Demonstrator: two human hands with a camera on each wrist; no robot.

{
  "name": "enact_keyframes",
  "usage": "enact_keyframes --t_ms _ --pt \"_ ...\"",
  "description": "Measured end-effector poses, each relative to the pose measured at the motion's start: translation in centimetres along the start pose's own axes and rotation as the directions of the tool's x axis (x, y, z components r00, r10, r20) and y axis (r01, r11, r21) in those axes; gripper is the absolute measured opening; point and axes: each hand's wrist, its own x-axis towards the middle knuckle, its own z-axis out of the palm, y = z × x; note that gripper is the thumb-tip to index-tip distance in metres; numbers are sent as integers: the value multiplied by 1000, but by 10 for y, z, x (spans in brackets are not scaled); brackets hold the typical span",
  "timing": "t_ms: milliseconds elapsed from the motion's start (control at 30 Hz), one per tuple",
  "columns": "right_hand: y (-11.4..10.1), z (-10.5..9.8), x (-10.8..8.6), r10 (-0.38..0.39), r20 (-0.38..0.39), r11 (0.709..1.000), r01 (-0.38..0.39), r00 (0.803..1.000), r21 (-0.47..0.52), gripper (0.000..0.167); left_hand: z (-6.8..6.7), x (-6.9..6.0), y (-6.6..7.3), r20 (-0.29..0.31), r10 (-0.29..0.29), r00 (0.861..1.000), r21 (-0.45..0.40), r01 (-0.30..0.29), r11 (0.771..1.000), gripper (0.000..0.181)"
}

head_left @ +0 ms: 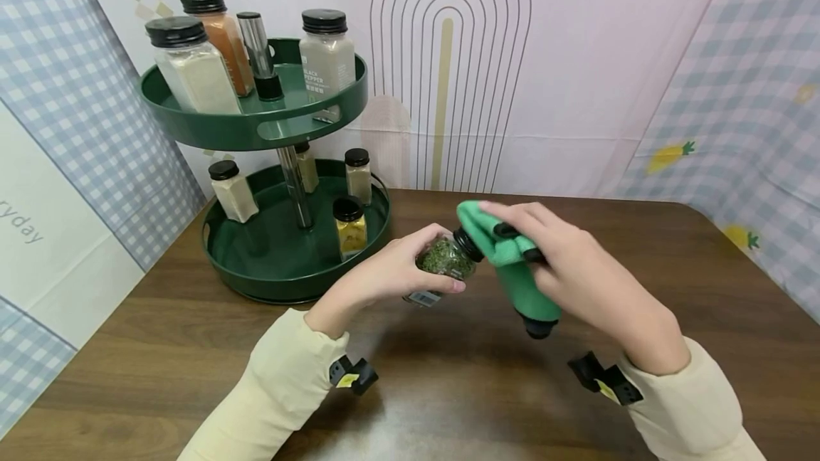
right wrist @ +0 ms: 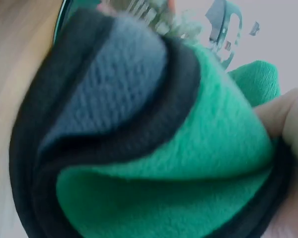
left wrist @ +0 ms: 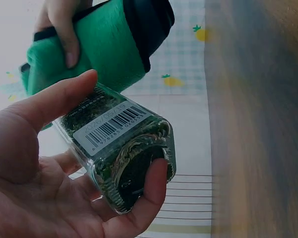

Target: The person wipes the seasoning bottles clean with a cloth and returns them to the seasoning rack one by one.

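Observation:
My left hand (head_left: 410, 262) grips a clear, square-sided jar of dried green herbs (head_left: 446, 260), tilted so its black lid points up and right. A barcode label (left wrist: 111, 130) shows on the jar in the left wrist view, with the thumb above it and a finger curled over the base. In my right hand (head_left: 564, 262) is a folded green cloth (head_left: 522, 290) with black edging, its upper part close against the jar's lid. The right wrist view is mostly filled by the cloth (right wrist: 213, 134); the fingers behind it are partly hidden.
At left stands a two-tier green turntable rack (head_left: 275, 290). Its upper tray holds large jars, among them a black pepper jar (head_left: 327, 62), and a silver post (head_left: 259, 52). Several small jars, one with yellow contents (head_left: 351, 233), stand below. Brown wooden table (head_left: 640, 269) underneath.

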Motion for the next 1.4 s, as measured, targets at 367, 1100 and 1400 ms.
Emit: enact_keyframes --t_ms 367,1100,1400 --pt "0 8 1 32 72 999 -31 997 -12 75 1 1 -1 33 -31 999 -41 32 999 49" --pt "4 -5 -1 -35 -40 999 34 999 -23 78 0 0 -2 49 -12 999 -109 17 994 45" --pt "3 -1 -1 -32 47 999 33 998 -12 79 2 3 -3 92 -27 995 -124 38 992 46"
